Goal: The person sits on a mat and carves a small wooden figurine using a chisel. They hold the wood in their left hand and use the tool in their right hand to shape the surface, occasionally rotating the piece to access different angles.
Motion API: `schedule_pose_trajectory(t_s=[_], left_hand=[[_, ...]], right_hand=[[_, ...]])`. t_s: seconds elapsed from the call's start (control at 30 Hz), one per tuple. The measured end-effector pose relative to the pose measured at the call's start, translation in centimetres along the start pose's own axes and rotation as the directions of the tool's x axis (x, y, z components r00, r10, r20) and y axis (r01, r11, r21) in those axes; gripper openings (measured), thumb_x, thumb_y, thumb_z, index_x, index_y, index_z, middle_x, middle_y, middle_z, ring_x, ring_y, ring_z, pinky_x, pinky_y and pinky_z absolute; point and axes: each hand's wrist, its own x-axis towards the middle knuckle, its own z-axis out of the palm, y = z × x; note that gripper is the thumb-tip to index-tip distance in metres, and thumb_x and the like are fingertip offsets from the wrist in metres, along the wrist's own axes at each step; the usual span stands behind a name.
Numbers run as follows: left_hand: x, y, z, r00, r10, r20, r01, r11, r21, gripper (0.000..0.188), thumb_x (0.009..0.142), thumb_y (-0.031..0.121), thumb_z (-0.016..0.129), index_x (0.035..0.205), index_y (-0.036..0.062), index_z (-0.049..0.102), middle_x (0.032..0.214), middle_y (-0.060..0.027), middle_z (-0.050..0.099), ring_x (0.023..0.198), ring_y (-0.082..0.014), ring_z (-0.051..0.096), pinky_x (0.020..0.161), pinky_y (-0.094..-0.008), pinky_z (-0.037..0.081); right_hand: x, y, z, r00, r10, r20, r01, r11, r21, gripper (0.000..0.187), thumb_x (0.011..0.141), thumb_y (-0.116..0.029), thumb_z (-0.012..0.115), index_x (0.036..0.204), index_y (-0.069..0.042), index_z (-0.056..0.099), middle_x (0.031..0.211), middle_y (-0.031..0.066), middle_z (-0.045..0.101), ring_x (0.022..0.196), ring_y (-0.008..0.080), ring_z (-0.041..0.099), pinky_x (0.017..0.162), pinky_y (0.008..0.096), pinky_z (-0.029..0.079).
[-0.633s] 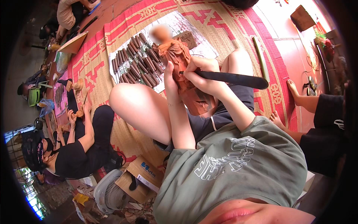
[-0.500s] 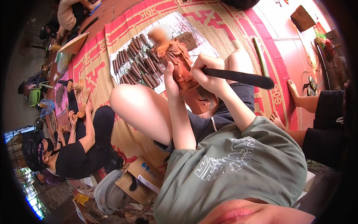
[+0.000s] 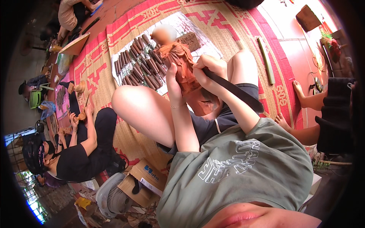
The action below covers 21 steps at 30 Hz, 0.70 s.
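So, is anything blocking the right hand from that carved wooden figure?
Nothing visible: the right hand, gripping a long black tool, is close beside the carved wooden figure; the left hand holds its left side.

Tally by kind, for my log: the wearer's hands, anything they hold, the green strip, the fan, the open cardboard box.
Left hand, right hand: 2
Carved figure: 1
Long dark tool: 1
Green strip: 1
Fan: 1
Open cardboard box: 1
Total: 7

Left hand (image 3: 174, 84) holds carving (image 3: 184, 72) from its left side | right hand (image 3: 211, 70) grips black tool (image 3: 237, 90) at carving's right side | brown handles (image 3: 153, 66) lie in rows on sheet (image 3: 178, 19) | sheet lies on mat (image 3: 98, 95)
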Motion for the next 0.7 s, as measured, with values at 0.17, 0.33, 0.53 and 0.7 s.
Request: schedule_pose_trajectory(t_s=[0.17,0.33,0.53,0.7], left_hand=[[0.1,-0.2,-0.4,1.000,-0.013,-0.017,0.013,1.000,-0.018,0.046,0.085,0.037,0.053,0.108,-0.0039,0.050,0.101,-0.0111,0.057,0.088,-0.0172,0.058,0.077,-0.0298,0.047],[-0.1,0.0,0.0,0.999,-0.046,-0.006,0.046,0.998,-0.038,0.047,0.085,0.037,0.053,0.108,-0.0038,0.051,0.102,-0.0110,0.057,0.089,-0.0174,0.058,0.078,-0.0302,0.047],[-0.3,0.4,0.2,0.997,-0.078,0.000,0.078,0.996,-0.040,0.048,0.085,0.037,0.052,0.111,-0.0040,0.050,0.105,-0.0117,0.057,0.090,-0.0184,0.058,0.080,-0.0304,0.047],[0.1,0.1,-0.1,1.000,-0.009,0.021,0.009,1.000,0.021,0.048,0.086,0.037,0.051,0.112,-0.0037,0.049,0.103,-0.0112,0.058,0.089,-0.0185,0.059,0.080,-0.0308,0.047]], right_hand=[[-0.4,0.4,0.0,0.986,0.145,0.079,-0.160,0.958,0.240,0.013,0.067,0.006,0.059,0.063,0.001,0.048,0.061,0.0056,0.055,0.056,0.0106,0.053,0.054,0.0235,0.042],[-0.3,0.4,-0.3,0.967,0.105,0.233,-0.169,0.947,0.273,0.013,0.069,0.005,0.060,0.063,0.001,0.049,0.060,0.0055,0.054,0.057,0.0115,0.053,0.055,0.0243,0.043],[-0.5,-0.3,0.1,0.973,0.147,0.181,-0.176,0.972,0.159,0.013,0.069,0.004,0.061,0.064,0.001,0.050,0.060,0.0061,0.054,0.055,0.0120,0.053,0.054,0.0242,0.042],[-0.9,-0.2,0.3,0.985,0.112,0.129,-0.130,0.981,0.143,0.012,0.069,0.005,0.061,0.065,0.001,0.050,0.060,0.0060,0.054,0.054,0.0118,0.053,0.053,0.0237,0.042]])
